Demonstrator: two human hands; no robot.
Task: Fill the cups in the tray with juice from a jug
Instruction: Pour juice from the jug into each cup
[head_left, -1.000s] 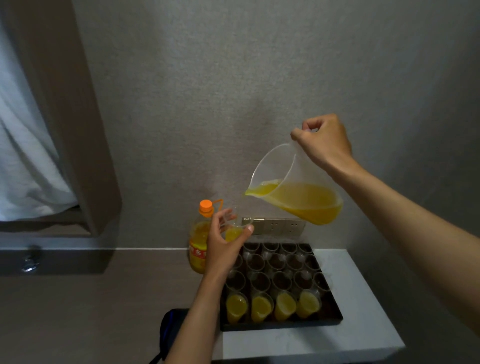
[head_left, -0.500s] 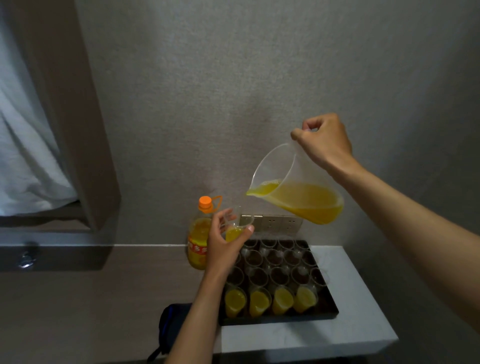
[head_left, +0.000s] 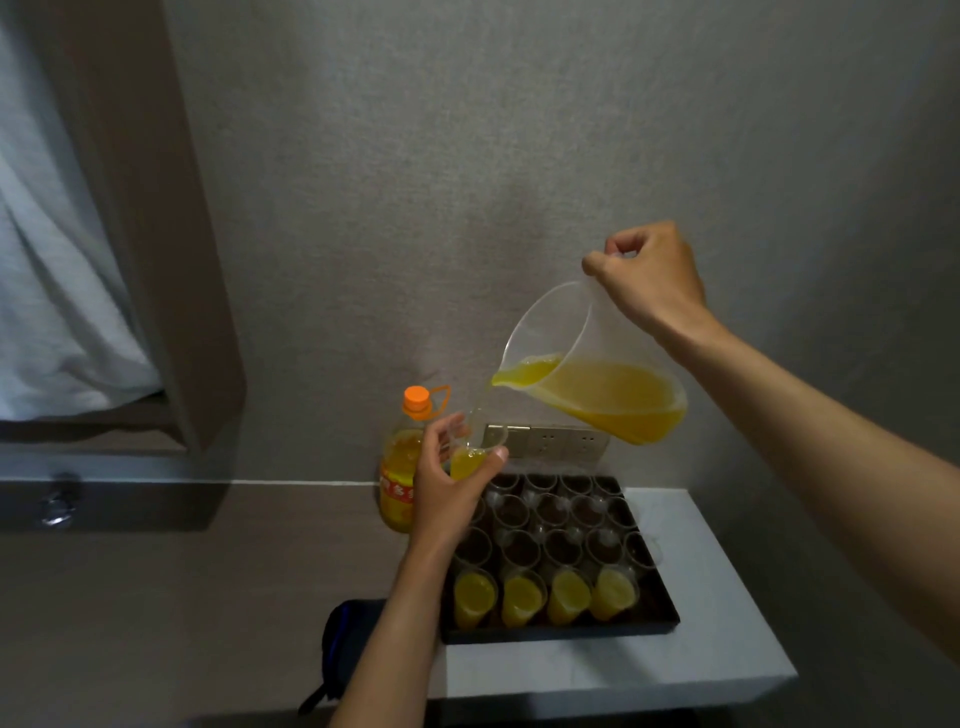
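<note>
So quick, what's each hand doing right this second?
Left hand: holding a clear cup above the tray, fingers wrapped round it.
Right hand: gripping the tilted jug at its rim, juice at the spout.

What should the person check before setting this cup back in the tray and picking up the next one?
1. Left hand grips the held cup firmly: ok.
2. Held cup full enough: cannot tell; juice shows in its lower part, the top is hard to read.
3. Jug tipped back so pouring has stopped: not ok; it is tilted, with juice at the spout.
4. Right hand secure on the jug handle: ok.
5. Free spot in the tray for this cup: cannot tell; the left arm hides that corner.
6. Juice left in the jug for the empty cups: ok for several more.
</note>
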